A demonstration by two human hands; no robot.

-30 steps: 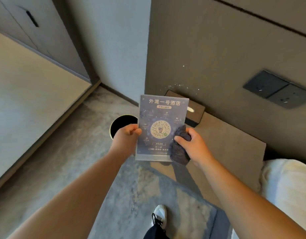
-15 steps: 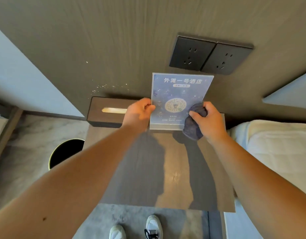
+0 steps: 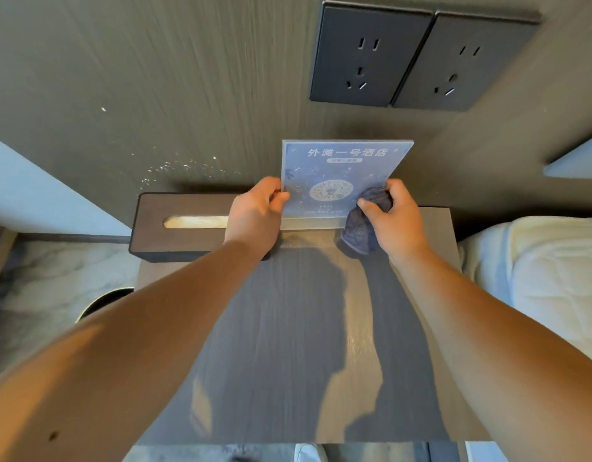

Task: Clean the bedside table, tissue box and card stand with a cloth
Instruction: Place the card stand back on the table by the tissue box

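The bedside table [image 3: 288,378] is seen from above; the tissue box [image 3: 184,228] sits at its back left. Beside it, the upright card stand [image 3: 338,175] is gripped by the left hand [image 3: 254,211], while the cloth [image 3: 364,225] is clutched against it by the right hand [image 3: 398,221].

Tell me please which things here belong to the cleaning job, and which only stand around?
Job: card stand, cloth, tissue box, table, left hand, right hand.
Not the job: sockets, bin, bed.
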